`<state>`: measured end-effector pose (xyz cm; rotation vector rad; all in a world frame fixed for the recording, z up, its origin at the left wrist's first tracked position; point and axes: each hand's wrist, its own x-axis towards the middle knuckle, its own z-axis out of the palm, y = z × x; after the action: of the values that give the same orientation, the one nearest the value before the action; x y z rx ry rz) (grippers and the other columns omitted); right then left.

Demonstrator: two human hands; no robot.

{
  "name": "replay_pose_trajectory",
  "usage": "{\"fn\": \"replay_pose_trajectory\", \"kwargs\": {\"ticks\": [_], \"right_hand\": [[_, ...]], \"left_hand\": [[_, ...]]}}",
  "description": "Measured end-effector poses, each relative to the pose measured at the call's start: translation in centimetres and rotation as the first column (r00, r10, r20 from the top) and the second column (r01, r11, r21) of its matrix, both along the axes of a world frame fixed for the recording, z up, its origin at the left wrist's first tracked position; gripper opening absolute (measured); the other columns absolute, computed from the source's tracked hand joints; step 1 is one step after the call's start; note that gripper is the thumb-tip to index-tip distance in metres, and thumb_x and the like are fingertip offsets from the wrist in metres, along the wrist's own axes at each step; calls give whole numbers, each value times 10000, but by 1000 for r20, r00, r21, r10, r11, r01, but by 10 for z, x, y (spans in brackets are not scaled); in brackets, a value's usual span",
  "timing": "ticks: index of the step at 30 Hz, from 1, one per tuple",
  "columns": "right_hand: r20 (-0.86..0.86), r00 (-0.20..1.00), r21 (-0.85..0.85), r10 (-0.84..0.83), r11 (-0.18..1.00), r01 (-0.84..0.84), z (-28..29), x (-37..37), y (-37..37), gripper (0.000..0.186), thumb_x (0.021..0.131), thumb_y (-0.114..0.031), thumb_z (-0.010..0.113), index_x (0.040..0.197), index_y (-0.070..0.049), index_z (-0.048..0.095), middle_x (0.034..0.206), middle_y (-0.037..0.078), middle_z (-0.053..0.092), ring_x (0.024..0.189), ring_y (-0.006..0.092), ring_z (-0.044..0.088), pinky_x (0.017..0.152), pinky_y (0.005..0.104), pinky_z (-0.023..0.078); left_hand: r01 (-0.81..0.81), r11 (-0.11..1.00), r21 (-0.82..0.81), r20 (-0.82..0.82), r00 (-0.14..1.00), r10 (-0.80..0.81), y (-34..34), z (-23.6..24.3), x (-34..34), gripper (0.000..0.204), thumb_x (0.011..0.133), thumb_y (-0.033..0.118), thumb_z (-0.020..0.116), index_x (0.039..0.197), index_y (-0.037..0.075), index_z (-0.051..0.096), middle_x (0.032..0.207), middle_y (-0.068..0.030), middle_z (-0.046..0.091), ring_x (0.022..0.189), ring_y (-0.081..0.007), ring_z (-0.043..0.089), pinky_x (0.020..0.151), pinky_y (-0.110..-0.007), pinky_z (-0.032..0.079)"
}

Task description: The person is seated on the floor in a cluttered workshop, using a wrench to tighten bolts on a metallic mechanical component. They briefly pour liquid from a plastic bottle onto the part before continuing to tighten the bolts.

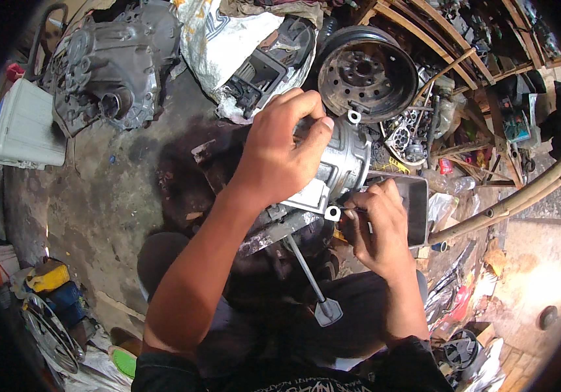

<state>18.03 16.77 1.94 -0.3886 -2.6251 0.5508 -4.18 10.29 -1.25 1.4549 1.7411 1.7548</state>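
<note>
A silver cylindrical metal housing point(339, 157) with round mounting lugs lies across a dark workpiece or stand in front of me. My left hand point(290, 140) is closed over its near left part, fingers curled and thumb bent in. At the lower lug point(332, 213), my right hand point(379, 225) pinches something thin and dark, mostly hidden by the fingers. A grey rod point(305, 266) with a flat, angular end slants down toward my legs from beneath the housing. Beside the right hand stands a grey rectangular metal tray point(417, 212).
A black steel wheel rim point(366, 73) lies beyond the housing. A white sack point(221, 52) with metal parts sits left of it. Farther left are a large gearbox casing point(120, 62) and a white plastic container point(30, 124). A wooden pole point(506, 208) slants along the right.
</note>
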Motion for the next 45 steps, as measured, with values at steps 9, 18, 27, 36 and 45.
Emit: {"fn": "replay_pose_trajectory", "kwargs": {"ticks": [9,18,27,36,45], "right_hand": [[-204,977,86,-64,993,83,-31,-9,-14,315,724,96,764,1000,-13,659,843,121,604,745,336,561,644,427,444],[-130,987,-42,-89,996,85,-16,4,-14,292,774,113,755,1011,-8,636,915,153,632,796,364,591,664,457,484],[19,999,35,28,999,-29,3,5,-2,361,680,51,733,1025,-23,657,932,134,607,828,357,580,700,460,502],[-74,996,122,43,992,-34,-11,-6,-7,362,669,40,708,1024,-19,669,898,106,585,792,313,569,672,430,463],[-286,952,10,-111,993,119,-28,-5,-19,303,756,113,775,993,-24,645,874,121,655,746,328,571,632,434,451]], "left_hand": [[57,998,-33,73,996,-54,3,0,-1,104,974,60,619,973,-40,590,993,-152,681,1072,-273,689,976,-387,498],[69,995,-67,91,994,-62,0,1,-2,133,966,84,598,931,-44,600,982,-141,685,1099,-258,692,1003,-382,497],[50,994,-92,83,996,-43,-1,4,-1,123,954,74,597,948,-46,619,1017,-156,703,1078,-262,695,980,-383,501],[77,995,-64,110,991,-70,0,5,1,127,949,85,592,944,-42,605,1020,-161,689,1083,-270,688,982,-383,497],[105,993,-53,108,989,-99,0,2,-4,146,960,87,596,955,-57,616,1023,-160,698,1073,-249,682,984,-370,497]]}}
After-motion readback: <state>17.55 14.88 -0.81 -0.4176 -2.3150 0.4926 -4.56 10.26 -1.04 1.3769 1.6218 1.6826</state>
